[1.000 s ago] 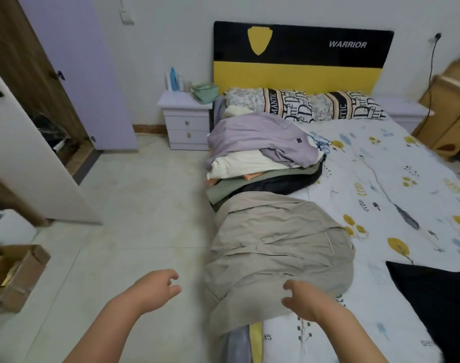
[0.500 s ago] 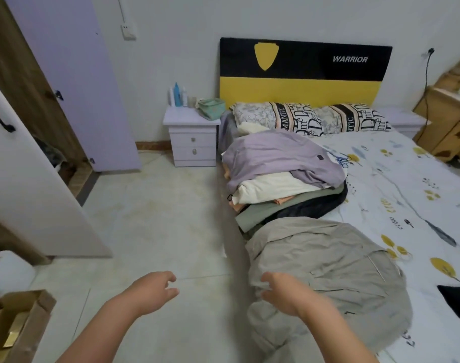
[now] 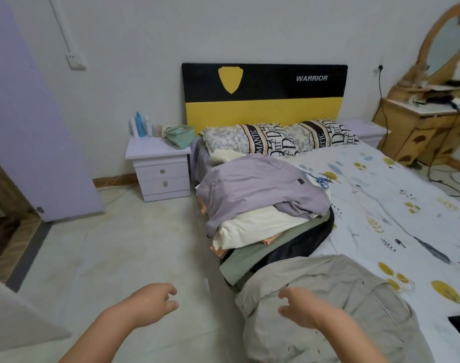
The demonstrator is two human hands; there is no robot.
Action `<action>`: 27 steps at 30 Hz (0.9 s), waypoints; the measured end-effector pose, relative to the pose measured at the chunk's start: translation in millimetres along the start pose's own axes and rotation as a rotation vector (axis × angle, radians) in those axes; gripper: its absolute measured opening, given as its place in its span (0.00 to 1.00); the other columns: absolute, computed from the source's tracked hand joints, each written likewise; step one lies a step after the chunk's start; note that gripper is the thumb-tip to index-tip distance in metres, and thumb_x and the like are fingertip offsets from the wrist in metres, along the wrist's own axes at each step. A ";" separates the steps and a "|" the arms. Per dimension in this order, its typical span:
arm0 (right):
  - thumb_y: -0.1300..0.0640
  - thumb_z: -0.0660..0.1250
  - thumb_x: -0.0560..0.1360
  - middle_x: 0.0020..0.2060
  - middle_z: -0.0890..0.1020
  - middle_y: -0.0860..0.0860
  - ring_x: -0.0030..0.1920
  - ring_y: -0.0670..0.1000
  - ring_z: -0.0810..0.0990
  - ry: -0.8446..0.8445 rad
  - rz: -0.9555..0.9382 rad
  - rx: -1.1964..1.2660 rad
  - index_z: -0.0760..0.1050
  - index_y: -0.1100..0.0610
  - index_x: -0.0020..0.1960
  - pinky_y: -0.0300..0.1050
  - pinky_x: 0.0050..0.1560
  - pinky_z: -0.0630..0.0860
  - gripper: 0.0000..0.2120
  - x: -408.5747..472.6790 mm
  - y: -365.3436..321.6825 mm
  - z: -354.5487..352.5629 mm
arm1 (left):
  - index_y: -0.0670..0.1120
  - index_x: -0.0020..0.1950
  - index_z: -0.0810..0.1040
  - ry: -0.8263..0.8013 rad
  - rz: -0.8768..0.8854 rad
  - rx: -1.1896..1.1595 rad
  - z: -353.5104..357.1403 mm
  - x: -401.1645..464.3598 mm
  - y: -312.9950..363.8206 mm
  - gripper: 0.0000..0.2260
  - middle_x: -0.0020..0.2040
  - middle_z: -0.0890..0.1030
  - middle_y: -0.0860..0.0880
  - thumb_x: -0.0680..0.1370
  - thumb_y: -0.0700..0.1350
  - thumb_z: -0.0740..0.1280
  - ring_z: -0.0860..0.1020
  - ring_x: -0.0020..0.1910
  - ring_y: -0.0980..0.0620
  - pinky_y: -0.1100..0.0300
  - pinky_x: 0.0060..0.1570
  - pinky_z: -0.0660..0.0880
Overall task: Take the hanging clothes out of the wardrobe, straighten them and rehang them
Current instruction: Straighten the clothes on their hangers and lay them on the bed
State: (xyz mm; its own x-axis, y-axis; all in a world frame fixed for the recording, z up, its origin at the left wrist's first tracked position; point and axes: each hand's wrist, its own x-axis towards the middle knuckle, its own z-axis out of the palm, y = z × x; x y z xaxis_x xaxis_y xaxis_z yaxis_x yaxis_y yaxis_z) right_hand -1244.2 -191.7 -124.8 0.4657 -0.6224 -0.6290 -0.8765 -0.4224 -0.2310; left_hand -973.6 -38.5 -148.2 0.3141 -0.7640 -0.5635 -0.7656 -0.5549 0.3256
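Note:
A beige garment [image 3: 336, 305] lies spread on the near left corner of the bed [image 3: 396, 205]. Beyond it sits a stack of clothes: a lilac top [image 3: 257, 187] uppermost, a cream piece [image 3: 260, 229], an olive one [image 3: 265, 252] and a dark one [image 3: 310, 239] beneath. My right hand [image 3: 302, 307] hovers over the beige garment's left edge, fingers loosely curled, holding nothing. My left hand [image 3: 150, 302] hangs over the floor to the left of the bed, also loosely curled with nothing in it. The wardrobe's white door [image 3: 16, 318] and dark interior [image 3: 3, 218] show at far left.
A white nightstand [image 3: 160, 166] with bottles and a green pouch [image 3: 179, 134] stands left of the headboard. A lilac door panel [image 3: 32, 121] is at left. A wooden dressing table [image 3: 428, 127] with a mirror is at right, cables trailing on the floor. Tiled floor lies between bed and wardrobe.
My view has swung up and to the right, bringing the dressing table in. My right hand has come off the beige garment's lower edge and shifted toward its left side. Both hands stay without a hold.

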 end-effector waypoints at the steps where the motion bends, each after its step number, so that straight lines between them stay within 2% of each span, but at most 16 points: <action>1: 0.51 0.57 0.80 0.70 0.68 0.54 0.69 0.53 0.68 0.013 0.007 0.007 0.61 0.55 0.73 0.43 0.65 0.65 0.22 13.4 3.5 -11.6 | 0.50 0.70 0.66 0.004 0.010 0.012 -12.2 16.9 6.8 0.19 0.67 0.72 0.49 0.79 0.53 0.59 0.72 0.63 0.52 0.65 0.61 0.67; 7: 0.52 0.57 0.80 0.71 0.67 0.53 0.69 0.53 0.67 0.030 0.079 0.070 0.61 0.55 0.73 0.43 0.67 0.65 0.22 79.4 21.8 -74.8 | 0.47 0.68 0.68 0.002 0.109 0.053 -76.6 110.8 53.2 0.18 0.63 0.75 0.49 0.79 0.52 0.60 0.74 0.60 0.51 0.64 0.58 0.69; 11: 0.54 0.57 0.79 0.66 0.72 0.53 0.64 0.53 0.72 0.082 0.139 0.081 0.68 0.57 0.67 0.44 0.63 0.69 0.18 121.0 26.3 -107.7 | 0.47 0.66 0.70 -0.024 0.183 0.056 -112.6 166.7 73.6 0.17 0.62 0.76 0.48 0.79 0.50 0.61 0.75 0.59 0.51 0.64 0.57 0.69; 16: 0.56 0.56 0.79 0.63 0.75 0.55 0.62 0.54 0.74 0.152 0.232 0.085 0.69 0.61 0.66 0.45 0.58 0.71 0.18 181.8 21.0 -146.0 | 0.46 0.65 0.71 -0.003 0.231 0.154 -175.7 249.7 72.6 0.16 0.63 0.75 0.48 0.79 0.50 0.60 0.74 0.61 0.51 0.64 0.57 0.69; 19: 0.56 0.55 0.79 0.62 0.75 0.54 0.59 0.53 0.75 0.219 0.291 0.151 0.66 0.58 0.69 0.39 0.48 0.72 0.19 217.4 10.3 -164.7 | 0.47 0.62 0.73 0.025 0.275 0.197 -214.1 304.4 65.6 0.14 0.61 0.77 0.49 0.79 0.50 0.60 0.75 0.60 0.50 0.63 0.54 0.69; 21: 0.54 0.55 0.80 0.63 0.74 0.54 0.57 0.51 0.75 0.240 0.318 0.210 0.64 0.55 0.70 0.36 0.41 0.68 0.20 239.9 -2.3 -177.1 | 0.47 0.60 0.74 0.021 0.313 0.211 -234.0 338.9 61.7 0.12 0.60 0.78 0.49 0.79 0.50 0.60 0.75 0.58 0.50 0.61 0.53 0.70; 27: 0.54 0.56 0.80 0.68 0.70 0.53 0.66 0.51 0.71 0.226 0.372 0.298 0.65 0.55 0.71 0.40 0.60 0.68 0.20 297.3 -27.8 -203.3 | 0.46 0.59 0.74 -0.085 0.385 0.291 -266.4 428.9 74.4 0.12 0.55 0.79 0.48 0.79 0.49 0.60 0.77 0.56 0.49 0.59 0.55 0.72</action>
State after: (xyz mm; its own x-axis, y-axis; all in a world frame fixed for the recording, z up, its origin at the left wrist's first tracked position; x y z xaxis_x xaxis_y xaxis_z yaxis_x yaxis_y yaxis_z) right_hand -1056.6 -498.9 -154.5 0.1027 -0.8350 -0.5406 -0.9688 0.0393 -0.2448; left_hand -746.3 -495.1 -163.4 -0.0605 -0.8593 -0.5078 -0.9460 -0.1130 0.3038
